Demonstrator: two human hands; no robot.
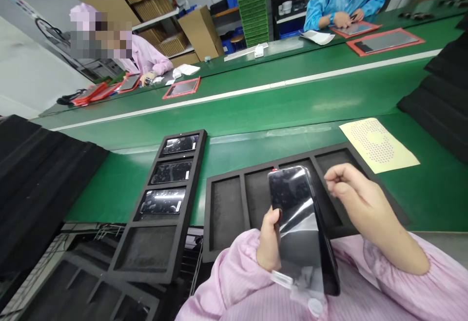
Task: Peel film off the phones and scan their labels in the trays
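My left hand grips a black phone by its left edge and holds it upright over my lap. A clear protective film hangs loose over the phone's lower half, with a white tab at its bottom. My right hand hovers just right of the phone, thumb and forefinger pinched together; I cannot make out anything between them. Under both hands lies a black foam tray with empty slots. Both my sleeves are pink.
A second black foam tray to the left holds three phones, with one slot empty. A yellow perforated sheet lies on the green belt. Black foam stacks stand left and right. Two people work at the far side with red-framed tablets.
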